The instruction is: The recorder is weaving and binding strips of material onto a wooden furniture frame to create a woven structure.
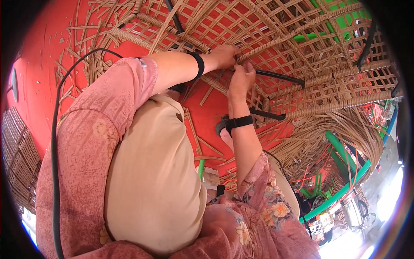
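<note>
Woven panel: we are looking at a big lattice of tan cane strips on a dark metal frame, standing over a red floor; it is filling the upper right of the view.
Loose cane: a thick bundle of strips is hanging below the panel, and more cut pieces are lying on the floor, so we think a foot or sleeve could be catching them.
Wrapped rib: a rope-like cane rib is running up from both hands; if the tension is dropping, we judge the winding could be getting loose.
Left hand: we are closing it around the rib end, the fingers curled on the cane.
Right hand: we are pinching the cane just below the left hand, touching it; the fingertips are hidden, so we cannot tell which strip exactly.
Risk: a dry strip could be cracking at the bend, or a sharp edge cutting a finger.
</note>
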Tool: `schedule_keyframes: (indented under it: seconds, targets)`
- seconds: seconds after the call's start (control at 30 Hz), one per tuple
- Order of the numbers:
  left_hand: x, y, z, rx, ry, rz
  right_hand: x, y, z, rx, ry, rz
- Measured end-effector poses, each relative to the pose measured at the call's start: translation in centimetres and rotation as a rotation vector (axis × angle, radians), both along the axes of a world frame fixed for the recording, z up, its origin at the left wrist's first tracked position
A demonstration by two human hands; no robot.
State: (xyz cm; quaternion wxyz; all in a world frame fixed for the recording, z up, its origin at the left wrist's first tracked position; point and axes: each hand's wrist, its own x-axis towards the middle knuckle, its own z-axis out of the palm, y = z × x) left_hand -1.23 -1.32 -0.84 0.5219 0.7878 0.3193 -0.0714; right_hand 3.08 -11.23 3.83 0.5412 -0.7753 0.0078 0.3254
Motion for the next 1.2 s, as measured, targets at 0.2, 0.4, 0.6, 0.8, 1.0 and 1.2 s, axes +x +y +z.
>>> schedule_keyframes:
  seconds: [0.2,0.4,0.6,0.8,1.0,1.2]
  targets:
    - [0.1,0.1,0.4,0.01,-0.016,-0.044,-0.2,-0.7,-1.0,-0.014,0.088,-0.049]
    - [-0.2,0.2,-0.4,-0.02,-0.038,-0.025,-1.0,-0.3,-0.8,0.007,-0.019,-0.054]
    - [0.3,0.3,-1.0,-0.02,-0.021,-0.023,0.6,-0.1,-0.9,0.066,-0.068,0.142]
    - [-0.5,0.9,0.0,-0.243,-0.047,-0.022,1.2,-0.6,-1.1,0.098,0.013,0.191]
    - [-0.2,1.1,0.0,-0.279,-0.061,-0.017,0.4,-0.2,-1.4,0.214,0.065,0.021]
    - [-0.7,1.4,0.5,-0.301,-0.046,-0.056,0.6,0.6,0.0,0.152,0.068,0.119]
